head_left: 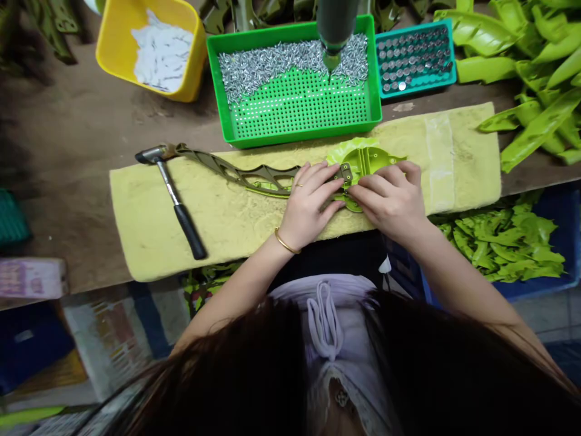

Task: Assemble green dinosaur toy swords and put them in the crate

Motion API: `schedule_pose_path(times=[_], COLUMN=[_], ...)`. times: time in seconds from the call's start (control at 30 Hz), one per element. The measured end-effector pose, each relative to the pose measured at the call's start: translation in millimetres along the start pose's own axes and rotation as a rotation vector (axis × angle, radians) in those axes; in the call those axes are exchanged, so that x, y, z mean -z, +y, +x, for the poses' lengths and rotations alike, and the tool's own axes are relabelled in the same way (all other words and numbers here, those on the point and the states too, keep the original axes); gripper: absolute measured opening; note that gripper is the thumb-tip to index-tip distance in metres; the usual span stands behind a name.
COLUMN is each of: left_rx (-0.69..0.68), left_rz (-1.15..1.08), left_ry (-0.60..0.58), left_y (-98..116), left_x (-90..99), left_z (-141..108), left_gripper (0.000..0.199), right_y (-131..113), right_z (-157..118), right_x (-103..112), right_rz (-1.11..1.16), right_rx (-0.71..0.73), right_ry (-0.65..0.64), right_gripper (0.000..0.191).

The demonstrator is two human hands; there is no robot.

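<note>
Here, lime-green plastic part (367,162) between left hand (311,206) and right hand (388,203), both holding it.

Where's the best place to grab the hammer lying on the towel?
Take the hammer by its black grip, coming from your side with your left hand: the handle slants toward you, ending near the yellow towel's front edge.
</note>
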State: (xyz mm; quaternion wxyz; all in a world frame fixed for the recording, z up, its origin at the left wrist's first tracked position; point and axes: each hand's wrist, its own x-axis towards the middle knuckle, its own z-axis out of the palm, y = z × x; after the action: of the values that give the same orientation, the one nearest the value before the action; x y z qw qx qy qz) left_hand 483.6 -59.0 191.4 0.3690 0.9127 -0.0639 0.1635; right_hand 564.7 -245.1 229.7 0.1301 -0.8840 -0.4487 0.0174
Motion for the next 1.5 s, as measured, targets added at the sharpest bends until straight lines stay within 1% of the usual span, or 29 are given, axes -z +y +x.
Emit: schedule_pose_path(times=[0.1,0.23,0.33,0.4,0.47,0.53,0.63,0.73,0.8,0.87,0.97,1.03,1.1,1.17,1.2,1.27,1.33,1.4,1.5], left_rx=[0.004,0.005,-0.002,-0.007,-0.012,-0.018,-0.04,-0.075,-0.099,-0.12,-0.134,-0.114,-0.077,-0.044,-0.028,0.006,0.043,0.074,0.089], left_rz=[0.016,-0.001,-0.01,0.005,0.029,0.048,0.058,0.105,0.176,0.24,0.288,0.317,0.337,0.324,0.305,0.25,0.201,0.168,0.153], left_ry=[-0.003,-0.003,0.004,0.012,0.012,0.014,0.012,-0.014,-0.044,-0.069,-0.092,-0.093,-0.066,-0.018,0.005,0.04,0.048,0.038,0.031], left_y=[0.0,0.6,1.5,2.1,2.7,2.9,2.3,1.8,2.6,4.7,9.9,14.5,19.1,22.0,22.5,21.7,19.7,17.8,17.1], left_x=[0.2,1.4,2.3,2.6,2.6,2.5,2.2,2.9,3.9,4.9,4.6,2.5,-1.0,-5.2,-7.2,-10.5,-12.5,-13.2,-12.9], left_z=[0.4,0.7,0.6,0.5,0.5,0.3,-0.3,-1.3,-2.0,-2.3,-0.5,2.8,7.3,11.5,13.2,15.0,15.1,14.4,13.6], left_gripper=[0.027,0.026,0.024,0.024,0.022,0.021,0.02,0.02,0.02,0.021,0.023,0.025,0.023,0.023,0.024,0.024,0.023,0.023,0.023], right_y=[-0.7,-1.3,-1.1,-0.8,-0.4,0.2,0.6,1.2,3.4,7.8,16.1,19.7,20.1,17.5,15.2,8.8,1.0,-6.7,-14.3], right_z=[5.2,10.0,10.2,9.3,8.5,8.4,10.4,11.2,7.9,1.8,-6.4,-7.8,-6.6,-5.8,-6.6,-10.8,-17.6,-24.5,-31.3], right_x=[7.6,12.8,14.0,13.5,11.1,6.6,-0.9,-1.5,4.5,14.1,26.7,28.4,23.7,14.9,10.1,1.6,-4.5,-9.0,-15.6], right_rz=[0.015,0.011,-0.008,-0.066,-0.141,-0.171,-0.128,-0.076,-0.002,0.153,0.502,0.754,0.972,1.077,1.059,0.912,0.744,0.687,0.779], right_rx=[0.014,0.039,0.056,0.094,0.146,0.166,0.114,0.047,0.0,-0.063,-0.144,-0.191,-0.271,-0.383,-0.433,-0.482,-0.45,-0.402,-0.427], right_ry=[-0.079,-0.112,-0.108,-0.094,-0.062,-0.023,0.027,0.01,-0.039,-0.104,-0.184,-0.186,-0.142,-0.046,0.026,0.185,0.307,0.359,0.395], right_gripper=[0.034,0.033,0.031,0.03,0.03,0.03,0.028,0.028,0.026,0.025,0.023,0.023,0.024,0.024,0.022,0.014,0.008,0.006,0.011])
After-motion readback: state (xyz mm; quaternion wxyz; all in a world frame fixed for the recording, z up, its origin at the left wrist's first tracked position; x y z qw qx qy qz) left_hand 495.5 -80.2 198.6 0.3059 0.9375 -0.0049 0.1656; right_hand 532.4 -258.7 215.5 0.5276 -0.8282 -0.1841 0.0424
